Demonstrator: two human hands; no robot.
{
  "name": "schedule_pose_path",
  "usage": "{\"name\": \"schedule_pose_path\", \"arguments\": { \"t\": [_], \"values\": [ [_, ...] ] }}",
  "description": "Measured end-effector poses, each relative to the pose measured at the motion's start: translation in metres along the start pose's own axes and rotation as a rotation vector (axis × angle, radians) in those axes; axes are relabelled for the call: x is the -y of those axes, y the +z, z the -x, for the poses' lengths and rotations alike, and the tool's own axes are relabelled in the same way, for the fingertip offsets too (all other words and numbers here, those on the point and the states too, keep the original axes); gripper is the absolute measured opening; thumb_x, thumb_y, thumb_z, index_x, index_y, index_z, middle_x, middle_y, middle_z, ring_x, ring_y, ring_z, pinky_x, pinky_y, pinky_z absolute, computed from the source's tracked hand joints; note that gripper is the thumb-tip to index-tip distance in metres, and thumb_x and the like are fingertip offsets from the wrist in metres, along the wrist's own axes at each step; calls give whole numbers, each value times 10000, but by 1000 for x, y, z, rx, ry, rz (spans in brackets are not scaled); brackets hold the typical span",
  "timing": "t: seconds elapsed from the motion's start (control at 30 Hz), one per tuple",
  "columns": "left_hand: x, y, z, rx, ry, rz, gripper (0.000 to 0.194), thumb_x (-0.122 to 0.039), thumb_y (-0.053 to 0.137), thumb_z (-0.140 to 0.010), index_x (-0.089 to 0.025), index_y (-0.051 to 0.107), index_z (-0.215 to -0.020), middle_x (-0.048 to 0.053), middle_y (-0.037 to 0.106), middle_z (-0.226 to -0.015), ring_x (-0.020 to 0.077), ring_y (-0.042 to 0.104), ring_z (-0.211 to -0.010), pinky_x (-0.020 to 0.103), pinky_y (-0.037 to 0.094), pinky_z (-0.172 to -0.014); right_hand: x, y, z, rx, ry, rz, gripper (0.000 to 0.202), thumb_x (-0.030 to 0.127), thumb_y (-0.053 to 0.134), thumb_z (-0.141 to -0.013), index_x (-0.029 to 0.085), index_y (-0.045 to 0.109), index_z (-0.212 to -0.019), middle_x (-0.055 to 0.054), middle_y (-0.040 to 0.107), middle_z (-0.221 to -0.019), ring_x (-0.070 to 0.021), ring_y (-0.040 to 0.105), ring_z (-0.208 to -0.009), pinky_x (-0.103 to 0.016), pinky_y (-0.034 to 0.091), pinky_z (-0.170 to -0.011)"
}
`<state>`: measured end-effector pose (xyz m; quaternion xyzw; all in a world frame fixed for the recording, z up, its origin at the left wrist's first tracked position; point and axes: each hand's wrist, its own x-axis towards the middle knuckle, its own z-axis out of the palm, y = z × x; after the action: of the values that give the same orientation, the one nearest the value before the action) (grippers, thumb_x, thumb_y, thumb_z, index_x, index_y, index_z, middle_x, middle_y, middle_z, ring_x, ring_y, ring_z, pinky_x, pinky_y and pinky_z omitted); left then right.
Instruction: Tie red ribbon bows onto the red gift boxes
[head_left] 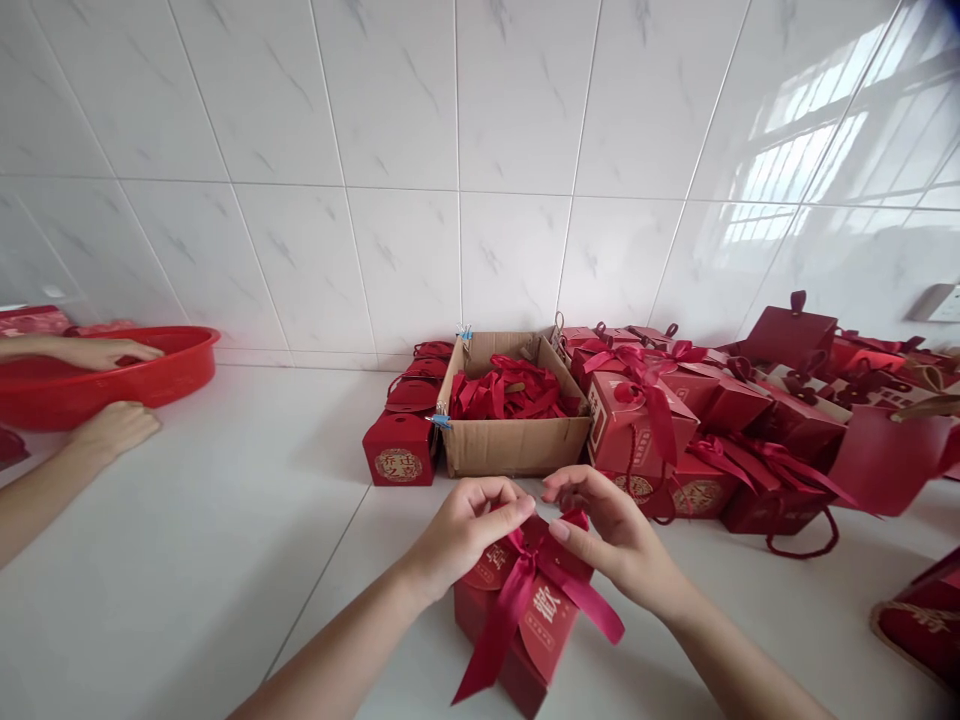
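A red gift box [495, 625] with pale lettering stands on the counter right in front of me. Around its top is a crimson satin ribbon [517, 590] tied in a bow, its two tails hanging over the sides. My left hand [469, 530] pinches at the upper left of the bow, thumb against forefinger; the ribbon runs up under these fingertips, which partly hide it. On the other side, my right hand [611, 535] has its thumb and fingers apart, with a ribbon loop [576, 518] standing between them.
Behind the box, a cardboard carton [517, 445] holds red ribbons [517, 390]. Small red boxes [397, 450] line its left side; many bow-tied boxes [645, 410] crowd the right. At far left, another person's hands [116, 430] are at a red basin [187, 365]. A tiled wall [397, 250] closes the back.
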<state>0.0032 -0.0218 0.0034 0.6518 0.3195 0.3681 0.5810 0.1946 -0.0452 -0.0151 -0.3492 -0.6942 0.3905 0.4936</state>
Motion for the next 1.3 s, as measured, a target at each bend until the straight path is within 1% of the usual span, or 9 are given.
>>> {"name": "schedule_pose_path", "arguments": {
  "t": [0.1,0.2,0.33,0.43,0.63,0.8,0.97,1.1,1.3],
  "values": [
    [2,3,0,-33,18,39,442,-401,611,-821,-153,376,-541,1,478,-714,119,448,-695,252,335,-652,0,2,0,4,13,10,156,347,656,-826,223,617,-912,-31,560,-920,-170,533,-883,-310,437,-819],
    [2,5,1,-47,-3,78,395,-406,603,-820,-134,477,-563,13,506,-786,116,454,-711,248,334,-654,1,5,0,54,33,53,148,344,669,-812,199,675,-779,-46,533,-964,-177,552,-926,-323,427,-877],
    [0,6,1,-66,-36,97,353,-419,595,-820,-125,593,-624,13,505,-792,117,465,-720,243,342,-666,2,9,0,93,44,40,127,329,704,-783,204,726,-781,-58,526,-1009,-192,556,-1004,-326,423,-929],
    [-2,7,1,-76,-34,87,364,-429,602,-812,-122,593,-616,10,495,-775,119,463,-719,243,343,-674,2,10,-1,89,45,36,115,316,730,-755,202,737,-771,-58,522,-1019,-192,561,-998,-325,428,-932],
    [-5,5,1,-32,-90,142,322,-433,610,-789,-134,575,-677,-1,454,-753,132,455,-720,254,335,-666,2,10,-1,86,83,16,132,301,708,-764,185,709,-699,-56,505,-1049,-187,566,-978,-331,424,-935],
    [-4,1,0,-9,-84,123,300,-392,593,-799,-139,545,-645,4,433,-771,134,431,-733,269,328,-690,4,11,0,104,82,42,117,275,689,-768,178,678,-704,-62,505,-1053,-195,555,-1016,-327,416,-934],
    [-1,-5,-3,-28,-48,36,361,-336,583,-793,-143,418,-536,6,436,-834,125,395,-753,269,312,-731,4,11,1,110,81,52,106,259,689,-761,180,667,-694,-62,502,-1061,-200,545,-1044,-327,401,-952],
    [-1,-8,-4,4,-49,-23,319,-288,572,-767,-158,387,-543,4,454,-801,140,403,-771,271,310,-736,4,10,1,109,91,55,112,268,694,-763,180,675,-697,-66,510,-1053,-202,548,-1042,-323,408,-943],
    [-7,-14,-1,78,-33,-50,319,-268,597,-756,-162,384,-544,2,496,-755,135,424,-731,273,311,-717,1,-8,-2,154,106,52,168,350,717,-767,195,701,-831,-74,531,-1089,-194,554,-1018,-318,428,-912]
  ]
}}
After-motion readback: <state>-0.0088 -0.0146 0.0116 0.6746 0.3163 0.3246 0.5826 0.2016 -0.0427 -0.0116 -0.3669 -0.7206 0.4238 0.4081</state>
